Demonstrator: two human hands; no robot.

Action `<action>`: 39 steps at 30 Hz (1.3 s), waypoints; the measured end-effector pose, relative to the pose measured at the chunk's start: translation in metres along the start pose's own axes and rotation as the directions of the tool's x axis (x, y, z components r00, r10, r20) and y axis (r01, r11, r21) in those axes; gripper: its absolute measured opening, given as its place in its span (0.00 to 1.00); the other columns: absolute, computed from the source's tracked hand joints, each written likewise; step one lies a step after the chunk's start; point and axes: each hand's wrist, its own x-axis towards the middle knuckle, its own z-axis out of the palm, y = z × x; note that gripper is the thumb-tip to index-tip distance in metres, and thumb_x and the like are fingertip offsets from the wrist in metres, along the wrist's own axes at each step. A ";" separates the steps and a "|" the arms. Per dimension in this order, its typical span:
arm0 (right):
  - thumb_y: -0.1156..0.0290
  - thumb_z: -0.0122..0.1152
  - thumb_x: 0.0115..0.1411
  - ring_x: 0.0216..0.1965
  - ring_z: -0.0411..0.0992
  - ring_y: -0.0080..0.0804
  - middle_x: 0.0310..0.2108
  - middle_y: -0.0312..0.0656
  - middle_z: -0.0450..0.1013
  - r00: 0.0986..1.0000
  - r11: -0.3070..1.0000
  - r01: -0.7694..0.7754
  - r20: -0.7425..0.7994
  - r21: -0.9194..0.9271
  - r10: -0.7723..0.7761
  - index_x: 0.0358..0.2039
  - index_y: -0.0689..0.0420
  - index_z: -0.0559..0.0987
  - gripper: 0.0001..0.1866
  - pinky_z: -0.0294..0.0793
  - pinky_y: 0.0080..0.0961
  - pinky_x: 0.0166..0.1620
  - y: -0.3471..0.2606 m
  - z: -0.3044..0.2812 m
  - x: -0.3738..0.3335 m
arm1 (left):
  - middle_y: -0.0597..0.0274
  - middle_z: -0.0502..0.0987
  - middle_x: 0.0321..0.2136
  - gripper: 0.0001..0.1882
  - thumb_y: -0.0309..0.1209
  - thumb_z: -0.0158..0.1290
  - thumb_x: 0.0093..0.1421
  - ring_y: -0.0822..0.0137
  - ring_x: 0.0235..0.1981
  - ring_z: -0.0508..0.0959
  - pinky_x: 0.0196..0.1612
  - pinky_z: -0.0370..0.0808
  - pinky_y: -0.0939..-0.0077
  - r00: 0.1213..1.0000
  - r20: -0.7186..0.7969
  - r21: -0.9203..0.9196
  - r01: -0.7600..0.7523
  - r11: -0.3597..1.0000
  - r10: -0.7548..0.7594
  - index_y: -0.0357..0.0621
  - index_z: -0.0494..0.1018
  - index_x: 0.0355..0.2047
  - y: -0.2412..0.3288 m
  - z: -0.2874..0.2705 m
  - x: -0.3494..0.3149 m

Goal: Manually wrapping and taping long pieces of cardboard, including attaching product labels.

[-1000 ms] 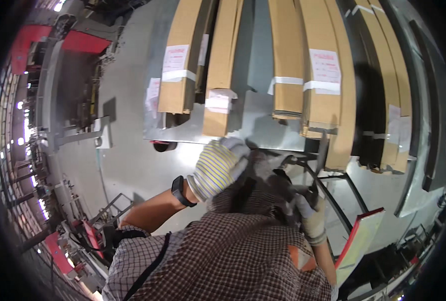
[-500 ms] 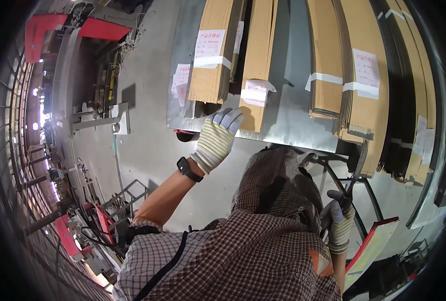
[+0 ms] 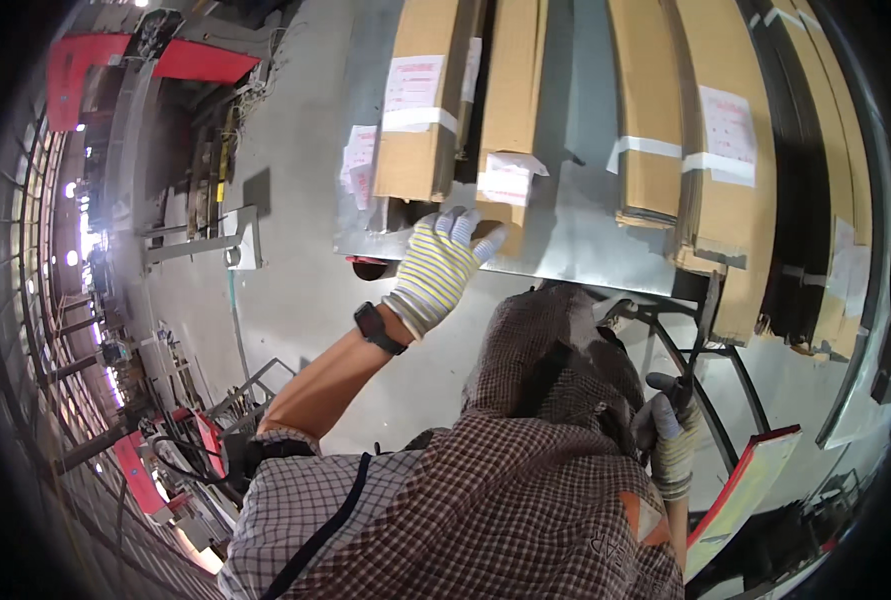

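Note:
My left hand (image 3: 443,265), in a white knit glove with yellow and grey stripes, reaches over the front edge of a grey metal tabletop (image 3: 575,245). Its fingers are spread beside the ends of two long cardboard packs, the left cardboard pack (image 3: 415,155) and the narrower cardboard pack (image 3: 510,105). I cannot tell whether the fingertips touch them. Low on the right, my right hand (image 3: 671,445), in a similar glove, is closed round a dark-handled tool (image 3: 700,335) with a long narrow blade. The blade points up toward the packs on the right; its exact kind is unclear.
More long packs (image 3: 730,210) lie on the right side of the tabletop, banded in white with paper labels. Dark metal legs (image 3: 710,385) stand underneath. A red-edged board (image 3: 745,490) leans at the lower right. Red and grey machinery (image 3: 140,165) stands at the left.
My left hand has shifted slightly right, and its fingers and thumb have spread apart. The right hand has moved slightly left, still around the tool.

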 end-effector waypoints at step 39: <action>0.78 0.64 0.56 0.28 0.76 0.47 0.33 0.49 0.75 0.850 0.678 0.177 -0.236 -0.714 -0.471 0.57 0.52 0.76 0.26 0.75 0.36 0.32 -0.011 -0.098 -0.018 | 0.48 0.82 0.37 0.41 0.49 0.68 0.49 0.49 0.42 0.82 0.44 0.80 0.57 0.894 0.188 0.013 -0.415 0.910 0.406 0.35 0.69 0.57 0.222 -0.108 0.341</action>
